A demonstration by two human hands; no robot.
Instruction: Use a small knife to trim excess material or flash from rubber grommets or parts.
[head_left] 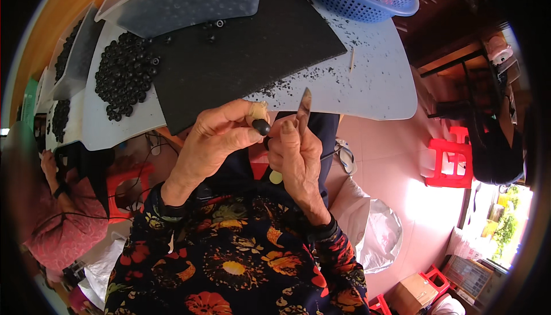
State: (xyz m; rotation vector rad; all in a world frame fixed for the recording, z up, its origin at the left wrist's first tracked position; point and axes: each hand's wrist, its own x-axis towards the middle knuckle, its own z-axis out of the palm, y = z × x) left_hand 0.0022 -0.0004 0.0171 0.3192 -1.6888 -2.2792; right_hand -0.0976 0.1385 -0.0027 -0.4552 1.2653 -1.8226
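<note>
Head view: left hand [215, 137] pinches a small, glossy, seemingly rounded black bead [262, 126].

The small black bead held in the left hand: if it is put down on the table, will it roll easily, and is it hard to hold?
The black bead looks rounded and glossy, so it would probably roll on the smooth pale table. It seems light: the left hand pinches it with fingertips alone. Being tiny and smooth, it may slip easily; the right hand holds a thin blade close by.
</note>
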